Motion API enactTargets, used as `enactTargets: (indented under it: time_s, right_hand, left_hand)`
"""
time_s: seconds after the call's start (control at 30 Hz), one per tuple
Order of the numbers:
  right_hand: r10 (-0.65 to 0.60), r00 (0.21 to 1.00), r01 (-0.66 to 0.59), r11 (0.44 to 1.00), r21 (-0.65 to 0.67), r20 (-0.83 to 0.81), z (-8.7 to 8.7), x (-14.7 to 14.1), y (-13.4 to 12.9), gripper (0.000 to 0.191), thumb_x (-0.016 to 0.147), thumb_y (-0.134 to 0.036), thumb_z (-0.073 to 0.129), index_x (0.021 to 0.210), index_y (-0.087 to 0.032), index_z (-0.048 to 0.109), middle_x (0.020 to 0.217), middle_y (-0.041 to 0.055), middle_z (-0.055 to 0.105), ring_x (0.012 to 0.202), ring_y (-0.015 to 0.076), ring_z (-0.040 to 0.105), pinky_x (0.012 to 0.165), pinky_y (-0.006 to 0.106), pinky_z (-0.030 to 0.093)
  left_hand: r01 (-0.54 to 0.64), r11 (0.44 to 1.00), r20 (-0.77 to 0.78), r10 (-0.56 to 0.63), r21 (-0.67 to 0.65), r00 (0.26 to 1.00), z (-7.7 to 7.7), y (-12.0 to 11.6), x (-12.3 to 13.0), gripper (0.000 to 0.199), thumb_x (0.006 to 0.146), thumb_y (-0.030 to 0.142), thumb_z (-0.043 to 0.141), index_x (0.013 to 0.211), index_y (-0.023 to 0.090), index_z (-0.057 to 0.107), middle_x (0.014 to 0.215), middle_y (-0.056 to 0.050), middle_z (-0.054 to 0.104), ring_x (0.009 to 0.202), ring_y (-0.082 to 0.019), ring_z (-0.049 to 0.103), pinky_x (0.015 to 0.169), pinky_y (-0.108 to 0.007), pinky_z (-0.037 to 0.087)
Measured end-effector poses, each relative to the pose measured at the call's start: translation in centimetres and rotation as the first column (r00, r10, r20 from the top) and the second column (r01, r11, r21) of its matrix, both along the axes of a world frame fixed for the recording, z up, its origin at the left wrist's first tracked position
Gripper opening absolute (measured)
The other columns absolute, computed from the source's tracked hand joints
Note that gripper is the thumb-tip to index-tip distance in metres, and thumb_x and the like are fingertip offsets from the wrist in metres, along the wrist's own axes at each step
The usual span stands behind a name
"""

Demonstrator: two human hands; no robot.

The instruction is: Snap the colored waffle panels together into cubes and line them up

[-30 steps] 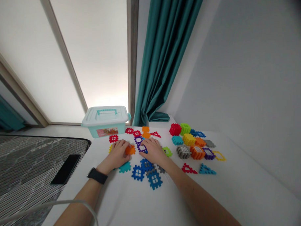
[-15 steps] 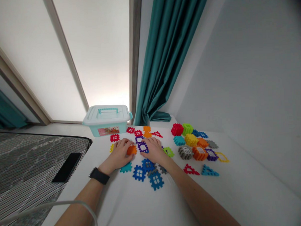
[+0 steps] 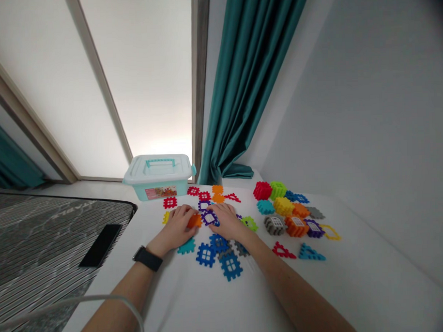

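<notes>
Far left, beyond table edge: dark phone (image 3: pixel 100 246), long axis slanting away and to the right, on the striped surface (image 3: pixel 38 245). Then pale cable (image 3: pixel 77 299), curving across the lower left. Dark watch (image 3: pixel 147 259) on left wrist. Farther back, lidded box (image 3: pixel 160 178), long side running left-right, handle on top. Near it, red square piece (image 3: pixel 170 202), flat. Yellow piece (image 3: pixel 165 217) partly hidden behind left hand (image 3: pixel 177 228). Left hand palm down, narrow, thumb and fingertips closed around orange piece (image 3: pixel 195 220). Orange piece on white table (image 3: pixel 197 302), roughly central among scattered pieces, looking flat; uncovered toothed side facing right, toward purple piece (image 3: pixel 209 217). No clear long axis to call; part hidden under fingers. Teal piece (image 3: pixel 187 246) just below left hand, partly covered. Purple piece flat, squarish, window up, slightly turned; second purple piece (image 3: pixel 204 205) directly beyond, pair lined up away from the camera. Right hand (image 3: pixel 228 223) palm down, narrow too, thumb and fingers around purple piece. Nearer the camera, blue pieces (image 3: pixel 231 266), flat. Right of right hand: green piece (image 3: pixel 249 223), then colored stacks (image 3: pixel 283 206). Below stacks, red triangle (image 3: pixel 283 251) and blue triangle (image 3: pixel 311 252), both lengthwise left-right.
</notes>
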State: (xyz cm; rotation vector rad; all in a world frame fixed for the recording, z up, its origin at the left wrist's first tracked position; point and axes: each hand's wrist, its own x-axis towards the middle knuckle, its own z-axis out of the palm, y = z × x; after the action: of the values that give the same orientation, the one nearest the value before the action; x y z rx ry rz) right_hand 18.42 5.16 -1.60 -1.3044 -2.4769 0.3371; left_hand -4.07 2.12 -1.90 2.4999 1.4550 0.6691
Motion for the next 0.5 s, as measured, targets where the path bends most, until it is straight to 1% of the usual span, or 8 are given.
enactTargets:
  time_s: [0.13, 0.27, 0.37, 0.5]
  right_hand:
    - [-0.002, 1.0, 0.003, 0.998, 0.055, -0.015, 0.1, -0.1, -0.2, 0.051, 0.08, -0.021, 0.064, 0.129, -0.022, 0.051, 0.127, 0.0109, 0.058, 0.127, 0.028, 0.044, 0.109, 0.048, 0.029]
    - [0.002, 0.996, 0.007, 0.995, 0.102, -0.088, 0.6, 0.2, -0.8, 0.049, 0.08, -0.02, 0.062, 0.128, -0.021, 0.051, 0.126, 0.0112, 0.058, 0.123, 0.0276, 0.047, 0.108, 0.047, 0.033]
    - [0.024, 0.988, -0.006, 0.993, 0.119, -0.151, 1.2, 0.6, -1.5, 0.05, 0.079, -0.019, 0.061, 0.128, -0.022, 0.05, 0.127, 0.0106, 0.058, 0.123, 0.0275, 0.049, 0.108, 0.046, 0.034]
    - [0.018, 0.979, 0.006, 0.993, 0.118, -0.204, 1.9, 1.2, -2.9, 0.051, 0.078, -0.019, 0.062, 0.127, -0.021, 0.05, 0.126, 0.0107, 0.058, 0.122, 0.0275, 0.05, 0.109, 0.046, 0.035]
  left_hand:
    - [0.0, 1.0, 0.027, -0.001, 0.011, 1.0, 0.2, -0.1, 0.1, 0.042, 0.084, 0.026, 0.062, 0.125, 0.022, 0.054, 0.124, -0.011, 0.055, 0.116, -0.031, 0.054, 0.103, -0.05, 0.041]
    - [0.047, 0.997, 0.086, -0.053, 0.062, 0.995, 0.6, -0.2, 0.5, 0.042, 0.085, 0.029, 0.064, 0.125, 0.024, 0.054, 0.124, -0.011, 0.055, 0.115, -0.03, 0.054, 0.101, -0.048, 0.044]
    - [0.073, 0.99, 0.136, -0.089, 0.119, 0.987, 0.9, -0.4, 1.1, 0.034, 0.087, 0.027, 0.063, 0.12, 0.023, 0.056, 0.123, -0.011, 0.054, 0.115, -0.029, 0.054, 0.101, -0.046, 0.046]
    - [0.084, 0.98, 0.173, -0.116, 0.183, 0.978, 1.2, -0.9, 2.0, 0.021, 0.091, 0.026, 0.059, 0.111, 0.022, 0.059, 0.121, -0.011, 0.055, 0.113, -0.026, 0.054, 0.099, -0.043, 0.047]
